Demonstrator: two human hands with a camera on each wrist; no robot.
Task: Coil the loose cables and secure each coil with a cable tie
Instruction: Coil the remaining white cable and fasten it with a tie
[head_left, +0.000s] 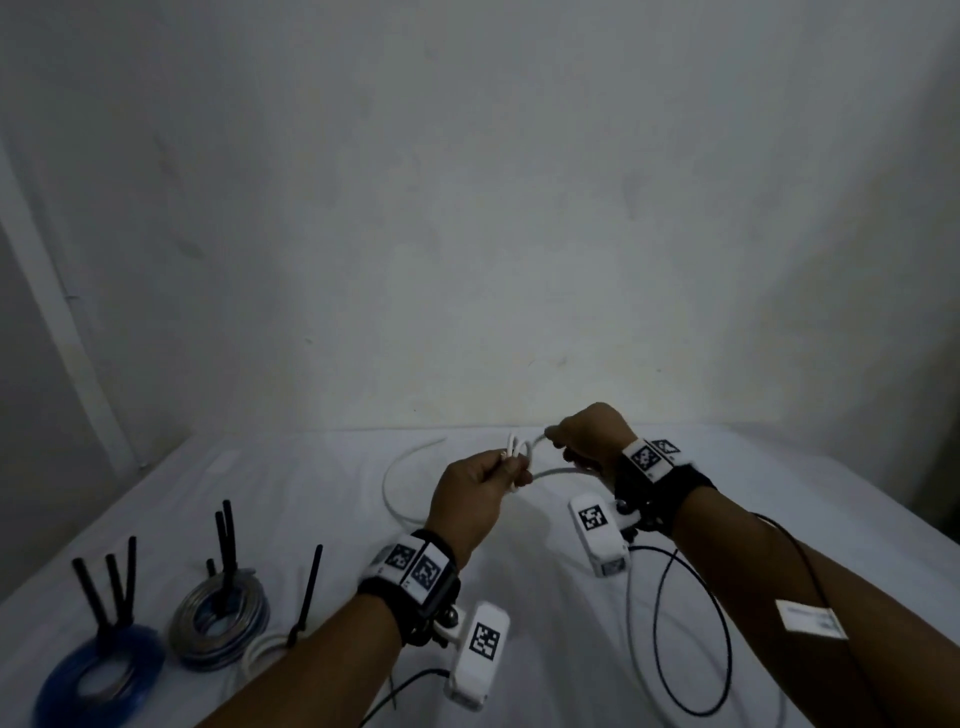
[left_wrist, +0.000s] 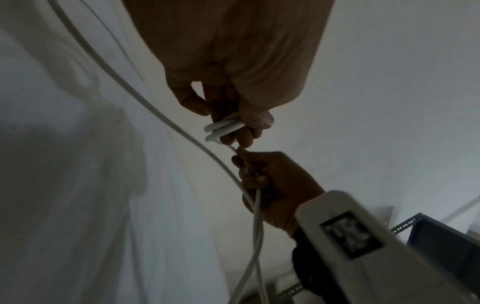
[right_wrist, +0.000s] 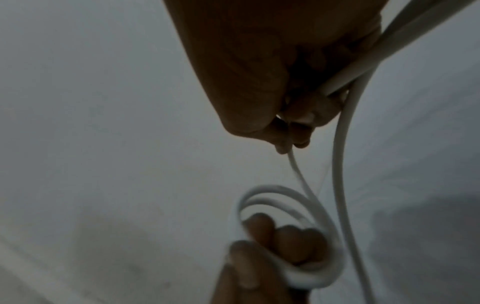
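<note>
Both hands are raised above the white-covered table (head_left: 519, 545). My left hand (head_left: 480, 480) pinches a small coil of white cable (head_left: 517, 452), seen as a few tight loops (right_wrist: 298, 207) round its fingers (right_wrist: 283, 238). My right hand (head_left: 587, 434) grips the same white cable (right_wrist: 340, 144) a short way along. The loose remainder (head_left: 397, 480) arcs over the table to the left and back. In the left wrist view the looped cable (left_wrist: 223, 128) shows under the left fingers, with the right hand (left_wrist: 275, 185) just beyond.
Three finished coils lie at front left: a blue one (head_left: 98, 670), a grey one (head_left: 221, 621) and a white one (head_left: 265, 652), each with black cable ties (head_left: 311, 587) sticking up. A thin black wire (head_left: 691, 623) from the wrist gear loops at front right. A wall stands behind.
</note>
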